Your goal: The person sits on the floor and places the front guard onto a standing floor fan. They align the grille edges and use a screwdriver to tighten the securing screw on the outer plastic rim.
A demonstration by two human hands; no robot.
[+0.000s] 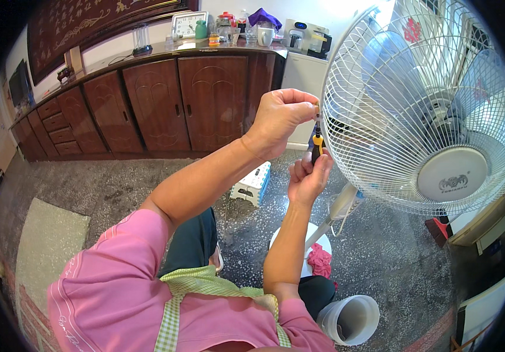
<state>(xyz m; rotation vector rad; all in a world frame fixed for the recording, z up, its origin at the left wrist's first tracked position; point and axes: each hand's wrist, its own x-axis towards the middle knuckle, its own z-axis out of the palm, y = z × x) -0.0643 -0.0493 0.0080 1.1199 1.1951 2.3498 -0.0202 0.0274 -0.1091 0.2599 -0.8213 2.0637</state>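
A white pedestal fan (355, 138) with a wire guard stands at my right. My right hand (308, 183) is closed round the black-and-yellow handle of a screwdriver (317, 141). Its shaft points up along the left rim of the guard. Above it, my left hand (280, 122) pinches thumb and fingers together at that rim, close to the screwdriver's tip. What sits between those fingers is too small to make out. Behind the wires are the fan's translucent blades (390, 64), and a round hub badge (453, 173) covers the guard's centre.
A white bucket (362, 320) and a crumpled pink cloth (320, 261) on the fan's round base (304, 269) are near my knee. Ahead stands a small step stool (253, 185). A dark wooden cabinet (212, 100) lines the wall; a red broom (438, 230) lies at right.
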